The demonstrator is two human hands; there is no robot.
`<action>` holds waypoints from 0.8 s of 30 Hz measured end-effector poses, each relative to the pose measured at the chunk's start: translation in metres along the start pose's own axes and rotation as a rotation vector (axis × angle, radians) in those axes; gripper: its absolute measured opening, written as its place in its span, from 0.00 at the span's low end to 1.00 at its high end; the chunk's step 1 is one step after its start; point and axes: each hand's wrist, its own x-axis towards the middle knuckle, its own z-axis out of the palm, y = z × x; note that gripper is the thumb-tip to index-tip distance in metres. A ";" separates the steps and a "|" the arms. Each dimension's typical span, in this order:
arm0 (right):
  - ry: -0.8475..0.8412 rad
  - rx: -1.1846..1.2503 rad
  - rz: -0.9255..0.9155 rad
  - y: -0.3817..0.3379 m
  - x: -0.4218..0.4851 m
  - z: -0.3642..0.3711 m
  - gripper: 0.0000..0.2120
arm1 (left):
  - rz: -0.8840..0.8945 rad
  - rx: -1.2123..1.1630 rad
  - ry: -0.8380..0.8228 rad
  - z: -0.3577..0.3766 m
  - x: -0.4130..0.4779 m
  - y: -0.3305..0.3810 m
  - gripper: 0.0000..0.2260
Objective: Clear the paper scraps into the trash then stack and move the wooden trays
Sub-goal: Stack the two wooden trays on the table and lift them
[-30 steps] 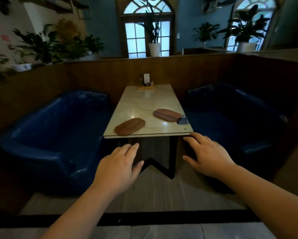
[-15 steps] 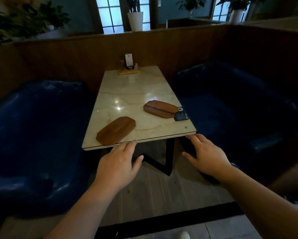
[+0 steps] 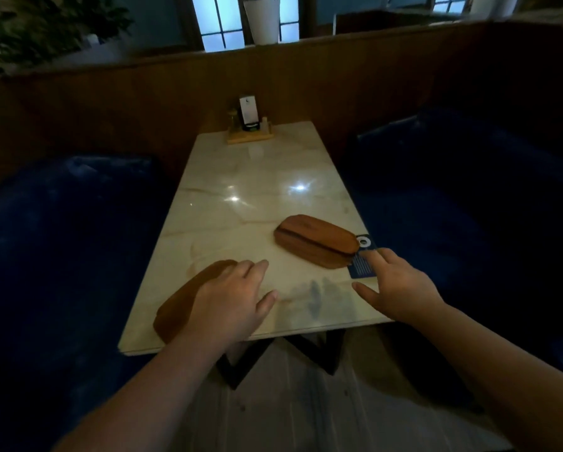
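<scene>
Two oblong wooden trays lie on a pale marble table point(image 3: 257, 197). The near-left tray point(image 3: 182, 298) is partly covered by my left hand point(image 3: 231, 301), which hovers over or rests on its right end with fingers spread. The right tray point(image 3: 319, 244) lies at an angle near the table's right edge. A dark blue paper card point(image 3: 363, 261) lies by that tray's near end, one corner tucked under it. My right hand point(image 3: 397, 285) is open, its fingertips at the blue card. Neither hand holds anything.
A wooden stand with a white card and small holders point(image 3: 249, 125) sits at the table's far end. Dark blue sofas flank the table, left point(image 3: 61, 256) and right point(image 3: 469, 207). A wooden partition wall point(image 3: 306, 86) runs behind. Black table legs point(image 3: 241, 370) stand below the near edge.
The view has come closer to the table and tilted down. Both hands moved forward from in front of the table edge to above the tabletop, left onto the near tray, right to the blue card.
</scene>
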 end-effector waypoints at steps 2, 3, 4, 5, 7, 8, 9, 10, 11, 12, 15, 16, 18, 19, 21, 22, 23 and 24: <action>-0.019 0.005 -0.002 0.004 0.027 0.010 0.31 | -0.006 -0.013 -0.026 0.014 0.022 -0.008 0.27; -0.034 0.010 -0.003 0.005 0.038 0.016 0.31 | -0.004 -0.019 -0.048 0.022 0.031 -0.013 0.27; -0.051 0.015 -0.004 0.007 0.049 0.021 0.31 | -0.008 -0.031 -0.067 0.030 0.041 -0.019 0.27; -0.076 0.015 -0.006 0.008 0.059 0.027 0.31 | -0.013 -0.045 -0.082 0.038 0.050 -0.026 0.27; -0.131 -0.006 0.003 0.010 0.081 0.040 0.32 | -0.020 -0.079 -0.111 0.053 0.073 -0.041 0.26; -0.147 -0.020 0.016 0.010 0.092 0.045 0.32 | -0.020 -0.094 -0.128 0.059 0.085 -0.048 0.26; -0.163 -0.033 0.039 0.011 0.106 0.050 0.32 | -0.010 -0.112 -0.146 0.067 0.102 -0.057 0.26; -0.178 -0.038 0.050 0.011 0.112 0.051 0.32 | -0.008 -0.119 -0.158 0.071 0.111 -0.061 0.26; -0.189 -0.042 0.063 0.011 0.121 0.055 0.32 | -0.001 -0.127 -0.170 0.077 0.124 -0.067 0.26; -0.200 -0.048 0.086 0.013 0.132 0.059 0.32 | 0.006 -0.150 -0.186 0.084 0.139 -0.074 0.26; -0.244 -0.049 0.180 0.010 0.162 0.071 0.33 | 0.048 -0.219 -0.234 0.105 0.186 -0.097 0.27; -0.266 -0.043 0.217 0.010 0.170 0.076 0.32 | 0.066 -0.228 -0.249 0.112 0.200 -0.103 0.27; -0.304 -0.018 0.276 0.011 0.182 0.084 0.32 | 0.094 -0.222 -0.283 0.126 0.224 -0.112 0.28; -0.326 -0.001 0.302 0.011 0.188 0.090 0.32 | 0.102 -0.216 -0.304 0.135 0.236 -0.116 0.28; -0.384 0.031 0.348 0.012 0.196 0.101 0.33 | 0.106 -0.201 -0.355 0.151 0.257 -0.124 0.29; -0.411 0.034 0.371 0.015 0.199 0.106 0.32 | 0.100 -0.195 -0.386 0.160 0.266 -0.126 0.29; -0.438 0.032 0.392 0.017 0.203 0.111 0.32 | 0.094 -0.185 -0.418 0.168 0.275 -0.128 0.30; -0.455 0.031 0.405 0.020 0.206 0.115 0.31 | 0.088 -0.177 -0.449 0.176 0.282 -0.130 0.30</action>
